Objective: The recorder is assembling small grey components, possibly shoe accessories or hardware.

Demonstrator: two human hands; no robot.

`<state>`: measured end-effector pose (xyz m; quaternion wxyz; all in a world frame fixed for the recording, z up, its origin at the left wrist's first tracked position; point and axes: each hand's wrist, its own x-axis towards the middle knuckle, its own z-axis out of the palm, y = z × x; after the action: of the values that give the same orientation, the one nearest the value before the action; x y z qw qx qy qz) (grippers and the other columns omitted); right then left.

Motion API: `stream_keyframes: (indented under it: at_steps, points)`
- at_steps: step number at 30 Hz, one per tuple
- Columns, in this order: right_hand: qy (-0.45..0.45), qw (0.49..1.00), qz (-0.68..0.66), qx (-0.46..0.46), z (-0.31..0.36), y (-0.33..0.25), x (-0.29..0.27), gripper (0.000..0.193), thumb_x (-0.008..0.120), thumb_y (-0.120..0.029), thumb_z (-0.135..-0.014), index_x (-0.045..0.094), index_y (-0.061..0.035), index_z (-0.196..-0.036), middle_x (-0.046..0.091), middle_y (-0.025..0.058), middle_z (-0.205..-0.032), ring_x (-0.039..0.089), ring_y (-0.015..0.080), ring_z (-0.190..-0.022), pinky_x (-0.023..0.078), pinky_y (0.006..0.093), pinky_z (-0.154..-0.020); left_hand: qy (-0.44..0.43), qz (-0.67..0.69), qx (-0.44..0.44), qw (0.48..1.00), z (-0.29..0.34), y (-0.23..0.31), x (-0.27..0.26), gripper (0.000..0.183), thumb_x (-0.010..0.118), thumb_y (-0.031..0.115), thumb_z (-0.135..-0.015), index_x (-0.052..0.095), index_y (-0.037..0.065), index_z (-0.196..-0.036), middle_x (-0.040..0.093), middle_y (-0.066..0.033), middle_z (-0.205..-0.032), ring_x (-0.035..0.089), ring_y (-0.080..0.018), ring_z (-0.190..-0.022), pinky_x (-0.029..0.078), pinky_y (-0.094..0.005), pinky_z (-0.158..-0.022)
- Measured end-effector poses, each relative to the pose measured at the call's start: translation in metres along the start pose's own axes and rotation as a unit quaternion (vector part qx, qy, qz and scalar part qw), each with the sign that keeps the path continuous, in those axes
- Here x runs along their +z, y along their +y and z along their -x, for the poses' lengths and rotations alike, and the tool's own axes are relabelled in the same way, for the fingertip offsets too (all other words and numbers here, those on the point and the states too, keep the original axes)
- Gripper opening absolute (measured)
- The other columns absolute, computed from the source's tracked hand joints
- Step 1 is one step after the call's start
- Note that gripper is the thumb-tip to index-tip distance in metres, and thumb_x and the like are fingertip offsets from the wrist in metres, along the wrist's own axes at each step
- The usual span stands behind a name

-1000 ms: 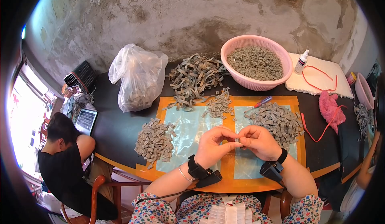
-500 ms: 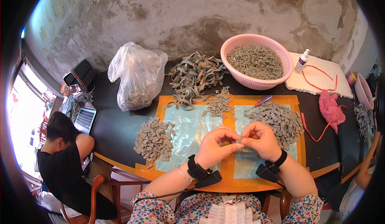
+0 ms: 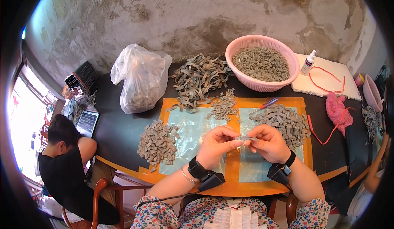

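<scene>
Over the middle of the mat, my left hand (image 3: 217, 145) and my right hand (image 3: 271, 143) pinch a short grey strip (image 3: 246, 138) between thumbs and fingertips. It spans the small gap between the two hands. Just past my right hand lies a heap of small grey rectangular pieces (image 3: 285, 122). To the left of my left hand is another heap of such pieces (image 3: 156, 142). A smaller pile of tiny pieces (image 3: 223, 106) sits at the mat's far edge, below a tangle of long grey strips (image 3: 199, 79).
Behind the mat stand a white plastic bag (image 3: 141, 81) and a pink basket (image 3: 236, 75) full of small pieces. A screwdriver (image 3: 269, 103) lies near the right heap. Farther right are a spray bottle (image 3: 308, 63), a foam board (image 3: 349, 83) and a pink cloth (image 3: 340, 113). A person (image 3: 69, 163) sits at left.
The hands have drawn slightly apart, and the grey strip between the fingertips now shows more of its length. The heaps and the other things on the table look unmoved.
</scene>
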<state>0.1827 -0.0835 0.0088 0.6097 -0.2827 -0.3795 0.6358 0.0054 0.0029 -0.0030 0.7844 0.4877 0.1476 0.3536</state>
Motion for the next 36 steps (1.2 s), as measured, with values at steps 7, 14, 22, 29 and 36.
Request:
stream_keyframes:
  at_steps: [7, 14, 22, 29, 36]
  points:
    - [-0.014, 1.0, -0.013, -0.003, 0.003, 0.004, -0.005, 0.018, 0.059, -0.012, -0.086, 0.058, -0.0009, -0.1, 0.063, 0.0084, -0.09, 0.056, 0.0122, -0.077, 0.044, 0.0238, -0.068, -0.02, 0.01, -0.017, 1.0, 0.002, -0.002, 0.004, 0.02, 0.066, -0.006, -0.073, 0.058, 0.004, -0.088, 0.055, -0.0061, -0.092, 0.054, -0.0157, -0.088, 0.043, -0.0294, -0.082]
    - [0.001, 0.994, -0.006, 0.113, 0.001, -0.003, 0.007, 0.013, 0.062, -0.014, -0.085, 0.06, -0.0023, -0.089, 0.061, 0.0044, -0.082, 0.056, 0.0101, -0.073, 0.043, 0.0218, -0.064, -0.049, 0.036, -0.007, 0.998, 0.003, -0.003, 0.003, 0.022, 0.067, -0.007, -0.072, 0.059, 0.004, -0.088, 0.054, -0.0057, -0.092, 0.054, -0.0159, -0.087, 0.043, -0.0288, -0.08]
    - [0.0, 0.99, 0.029, 0.137, 0.001, -0.003, 0.001, 0.012, 0.067, -0.012, -0.081, 0.06, -0.0022, -0.083, 0.064, 0.0062, -0.079, 0.057, 0.0096, -0.067, 0.044, 0.0209, -0.06, -0.072, 0.03, -0.039, 0.996, 0.005, 0.0, 0.008, 0.02, 0.066, -0.008, -0.071, 0.061, 0.003, -0.087, 0.053, -0.0052, -0.091, 0.054, -0.0153, -0.086, 0.045, -0.0277, -0.078]
    - [-0.027, 0.987, 0.075, 0.142, 0.001, -0.01, -0.003, 0.01, 0.071, -0.004, -0.075, 0.063, -0.0007, -0.081, 0.065, 0.0056, -0.078, 0.059, 0.0088, -0.069, 0.046, 0.0204, -0.064, -0.109, 0.02, -0.054, 0.992, 0.005, 0.001, 0.008, 0.019, 0.068, -0.008, -0.069, 0.063, 0.003, -0.084, 0.055, -0.006, -0.09, 0.056, -0.0159, -0.083, 0.046, -0.0273, -0.077]
    - [-0.039, 0.98, 0.117, 0.156, 0.001, -0.013, -0.004, 0.013, 0.073, 0.002, -0.07, 0.063, 0.0005, -0.079, 0.064, 0.0041, -0.077, 0.058, 0.0081, -0.069, 0.045, 0.0201, -0.065, -0.116, -0.02, -0.031, 0.993, 0.006, 0.001, 0.008, 0.019, 0.07, -0.007, -0.068, 0.065, 0.004, -0.082, 0.055, -0.0061, -0.089, 0.055, -0.0151, -0.082, 0.045, -0.0266, -0.076]
